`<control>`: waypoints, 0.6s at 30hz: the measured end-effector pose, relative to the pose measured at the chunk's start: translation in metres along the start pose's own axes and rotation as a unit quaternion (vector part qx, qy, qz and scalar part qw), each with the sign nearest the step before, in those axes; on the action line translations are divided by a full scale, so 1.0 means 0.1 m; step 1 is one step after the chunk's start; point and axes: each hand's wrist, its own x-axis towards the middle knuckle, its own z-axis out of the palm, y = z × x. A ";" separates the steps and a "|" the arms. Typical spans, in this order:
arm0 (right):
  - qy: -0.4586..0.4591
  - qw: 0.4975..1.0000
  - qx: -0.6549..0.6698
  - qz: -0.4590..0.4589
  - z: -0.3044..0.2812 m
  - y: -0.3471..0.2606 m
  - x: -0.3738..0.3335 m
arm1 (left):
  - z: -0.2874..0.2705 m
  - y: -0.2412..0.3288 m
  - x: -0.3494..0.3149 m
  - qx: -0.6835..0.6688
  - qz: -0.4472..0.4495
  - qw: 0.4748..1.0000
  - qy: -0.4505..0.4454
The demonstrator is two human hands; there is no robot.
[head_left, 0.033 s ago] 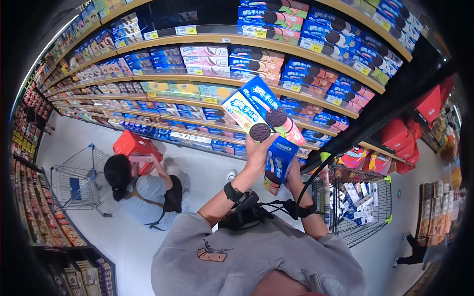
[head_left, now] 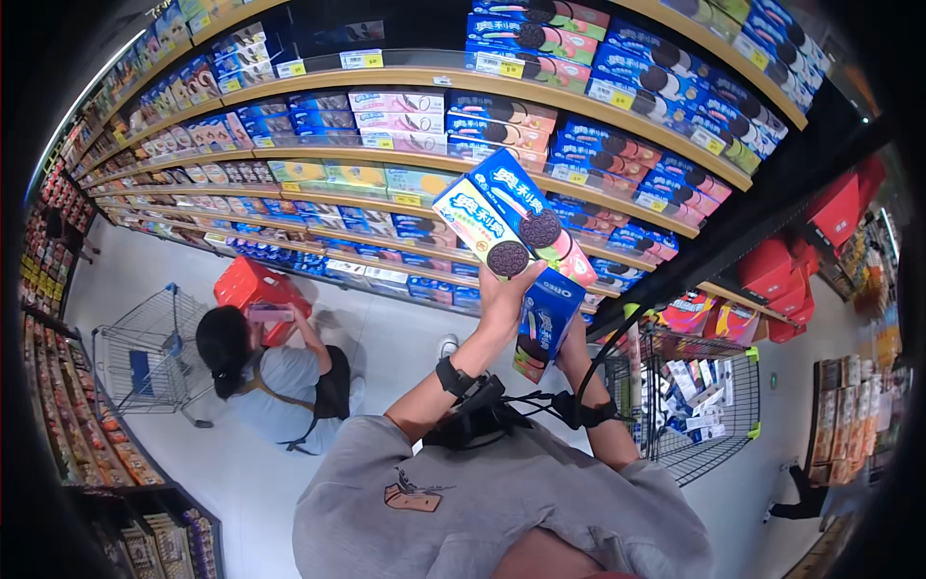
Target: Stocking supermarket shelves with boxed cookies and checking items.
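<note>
My left hand (head_left: 503, 297) is closed on a white, blue and green cookie box (head_left: 470, 214), its thumb by the printed dark cookie. Right against that box lies a blue and pink cookie box (head_left: 526, 198), tilted the same way. Below them a blue cookie box (head_left: 548, 311) is held upright, with my right hand (head_left: 572, 340) wrapped round its right side. The palm side of the right hand and some of its fingers are hidden. All of these boxes are up in front of my chest, before the shelves.
Cookie boxes fill the curved shelves (head_left: 386, 79) ahead. To my right stands a wire shopping cart (head_left: 690, 463) with loose packages inside. On the left a person (head_left: 275, 376) crouches by a red basket (head_left: 253, 285), holding a phone. Another wire cart (head_left: 145, 333) is beyond.
The shelves, the crouching person and the carts have shifted slightly left in the picture. My hands keep the same hold on the boxes.
</note>
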 end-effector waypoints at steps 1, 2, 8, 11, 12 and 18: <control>-0.030 0.999 -0.012 -0.042 0.02 0.04 0.18 | 0.02 0.11 0.11 -0.003 -0.003 1.000 -0.010; -0.032 0.999 0.007 -0.037 0.02 0.07 0.32 | -0.10 0.07 0.31 0.010 -0.007 1.000 -0.022; -0.116 0.993 0.001 -0.018 0.51 -0.01 0.94 | -0.43 0.44 1.22 0.073 0.055 0.996 -0.008; -0.019 1.000 -0.002 0.001 1.14 -0.12 1.03 | -0.64 0.61 1.48 0.125 0.108 0.986 0.017; -0.025 1.000 -0.008 -0.002 1.16 -0.09 1.11 | -0.68 0.66 1.58 0.106 0.092 0.990 0.016; -0.027 0.999 -0.032 -0.006 1.27 -0.01 1.44 | -0.86 0.86 2.01 0.045 0.045 0.997 0.041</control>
